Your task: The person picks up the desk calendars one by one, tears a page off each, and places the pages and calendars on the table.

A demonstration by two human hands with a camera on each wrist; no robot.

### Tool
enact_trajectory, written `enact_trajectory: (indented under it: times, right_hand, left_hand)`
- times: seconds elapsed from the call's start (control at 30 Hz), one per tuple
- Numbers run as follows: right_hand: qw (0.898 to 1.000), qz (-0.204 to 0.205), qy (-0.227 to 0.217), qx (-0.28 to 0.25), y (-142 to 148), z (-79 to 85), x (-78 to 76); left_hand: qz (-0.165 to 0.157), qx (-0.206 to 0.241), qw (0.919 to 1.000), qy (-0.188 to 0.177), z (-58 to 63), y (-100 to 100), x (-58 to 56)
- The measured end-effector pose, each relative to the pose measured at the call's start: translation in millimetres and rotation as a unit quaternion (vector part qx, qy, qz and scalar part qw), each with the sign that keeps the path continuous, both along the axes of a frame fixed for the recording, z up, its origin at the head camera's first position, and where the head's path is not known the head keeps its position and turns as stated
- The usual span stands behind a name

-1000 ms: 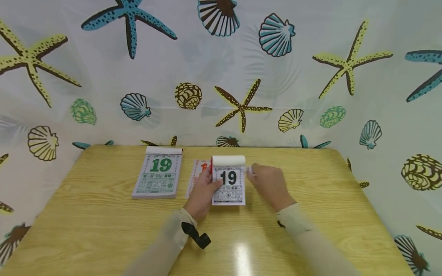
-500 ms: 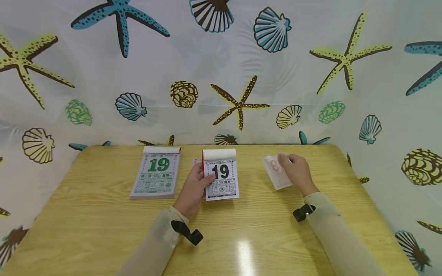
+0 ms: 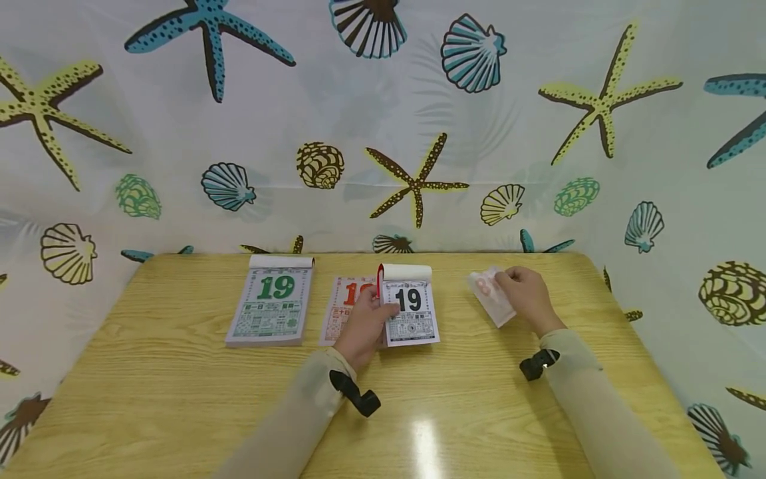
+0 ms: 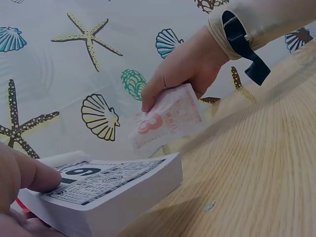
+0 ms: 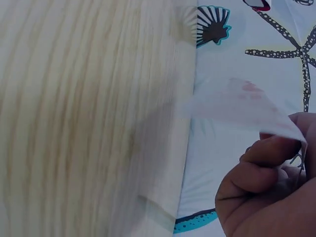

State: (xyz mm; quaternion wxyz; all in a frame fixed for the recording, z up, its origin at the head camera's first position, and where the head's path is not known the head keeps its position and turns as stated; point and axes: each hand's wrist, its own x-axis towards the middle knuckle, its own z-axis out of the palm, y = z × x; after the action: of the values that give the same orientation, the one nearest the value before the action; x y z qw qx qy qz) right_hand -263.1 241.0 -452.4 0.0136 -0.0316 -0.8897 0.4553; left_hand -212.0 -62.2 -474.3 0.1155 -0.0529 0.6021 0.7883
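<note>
My left hand (image 3: 362, 329) grips a thick tear-off calendar (image 3: 410, 319) by its left edge, thumb on the front page beside a black 19. The calendar's white top leaf is rolled back, and a red edge shows at its upper left. In the left wrist view the thumb presses on the page of the calendar (image 4: 133, 197), tilted above the table. My right hand (image 3: 529, 299) pinches a loose thin calendar page (image 3: 492, 296) with a faint red 8 showing through. That page (image 5: 247, 106) hangs from the fingertips in the right wrist view, apart from the calendar.
A second tear-off calendar (image 3: 269, 306) with a green 19 lies at the left of the wooden table (image 3: 179, 399). Partly behind my left hand lies a red-printed calendar page (image 3: 338, 306). A shell-and-starfish cloth (image 3: 383, 100) hangs behind the table's back edge.
My right hand has pulled the thin page off to the right, away from the calendar. The left hand shifted left with the calendar, then right again, uncovering more of the red-printed page.
</note>
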Motion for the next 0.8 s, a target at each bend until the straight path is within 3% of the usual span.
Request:
enact_trajectory:
  times: [0.13, 0.3, 0.5, 0.6, 0.7, 0.8]
  right_hand:
    - [0.999, -0.017, 0.031, 0.029, 4.0, 0.1, -0.7]
    - [0.998, -0.028, 0.031, 0.037, 6.5, -0.3, -1.9]
    - [0.999, -0.012, 0.031, 0.036, 10.0, -5.2, -2.7]
    - [0.996, -0.004, 0.059, 0.070, 11.9, -6.4, -2.5]
    - [0.984, 0.007, 0.103, 0.143, 13.9, -5.9, -2.0]
    - [0.963, 0.025, 0.149, 0.224, 15.7, -4.5, -1.5]
  left_hand:
    - [-0.006, -0.018, 0.9998, -0.003, -2.2, 14.6, -5.0]
    - [-0.011, -0.052, 0.9984, -0.016, -8.4, 29.1, -9.6]
    - [-0.019, -0.069, 0.9971, -0.027, -13.6, 39.7, -11.5]
    - [-0.037, -0.108, 0.9933, -0.019, -13.1, 41.2, -11.0]
    - [-0.062, -0.174, 0.9827, 0.011, -12.1, 40.3, -9.8]
    - [-0.086, -0.259, 0.9606, 0.055, -12.4, 38.0, -8.2]
